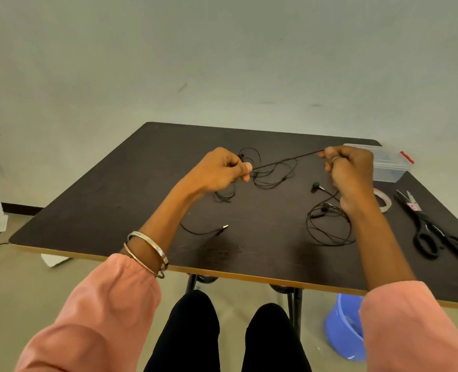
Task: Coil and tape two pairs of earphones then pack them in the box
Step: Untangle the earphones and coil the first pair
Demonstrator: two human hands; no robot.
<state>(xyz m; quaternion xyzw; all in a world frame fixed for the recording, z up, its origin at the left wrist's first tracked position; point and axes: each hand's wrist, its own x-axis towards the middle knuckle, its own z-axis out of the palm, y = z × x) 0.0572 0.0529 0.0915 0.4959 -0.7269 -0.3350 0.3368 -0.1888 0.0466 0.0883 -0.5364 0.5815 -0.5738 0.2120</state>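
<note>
One pair of black earphones [274,173] lies tangled at the middle of the dark table [115,197], its plug end trailing toward the near edge. My left hand [219,170] pinches its cable, and my right hand [352,173] pinches the same cable farther along, so a stretch runs taut between them above the table. A second pair of black earphones [327,224] lies loosely looped under my right wrist. A clear plastic box [389,162] with a red clasp stands at the far right corner. A roll of clear tape [385,201] lies partly hidden behind my right hand.
Black scissors [434,232] lie along the table's right edge. A blue bucket [343,328] stands on the floor under the right side. A white charger and cables hang by the wall at far left.
</note>
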